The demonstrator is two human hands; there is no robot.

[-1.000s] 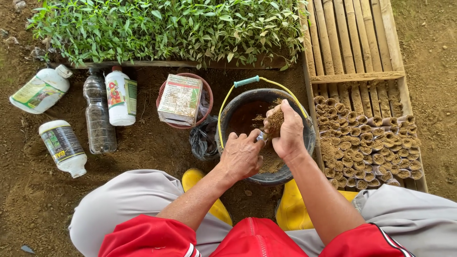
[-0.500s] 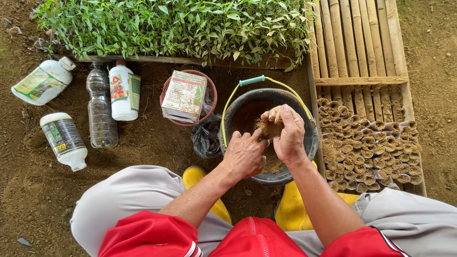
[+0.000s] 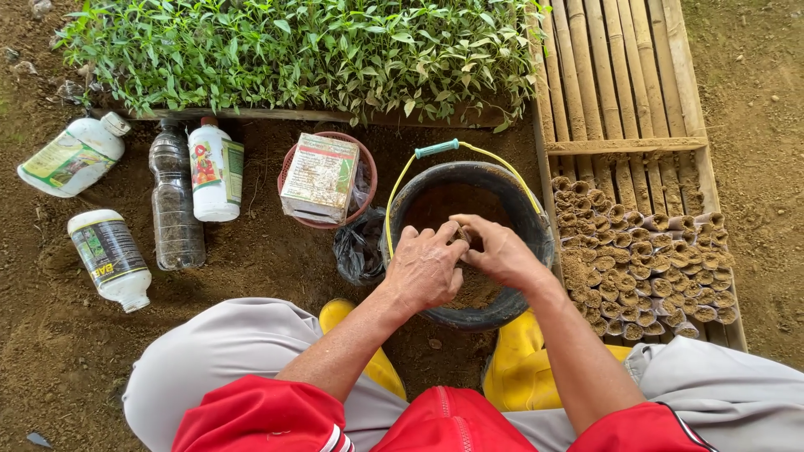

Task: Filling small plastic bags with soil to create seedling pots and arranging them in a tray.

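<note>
Both hands meeting over the bucket (image 3: 536, 230), fingers bent inward. Left hand (image 3: 425, 269) half curled, thumb side toward the right one; right hand (image 3: 501, 249) curled too, fingertips pinched around something small and brown between them. Cannot tell exactly what the small thing is, or which hand really has hold of it.

Closest to the camera: red shorts (image 3: 435, 423) and grey sleeves of trousers (image 3: 218, 356), knees spread apart. Between the knees, two yellow boots (image 3: 519, 360) on the soil.

Just beyond the boots, the black bucket, round, with brown soil (image 3: 444, 209) inside and a yellow wire handle with green grip (image 3: 437, 149) lying over the far rim. Touching its left side, a crumpled black bag (image 3: 358, 247).

To the right of the bucket, a bamboo tray (image 3: 624, 100) on the ground, its near part packed with small soil-filled rolls (image 3: 645, 268) standing upright, close together; far part of the tray bare slats.

To the left, on the ground: a reddish bowl (image 3: 368, 180) with a carton (image 3: 320, 176) lying in it, then a white bottle (image 3: 215, 172) upright, a clear bottle (image 3: 176, 201) lying, a white bottle with dark label (image 3: 109, 258) lying nearer, and a white jug (image 3: 75, 155) lying further left.

Farthest, along the top, a dense bed of green seedlings (image 3: 301, 50).
</note>
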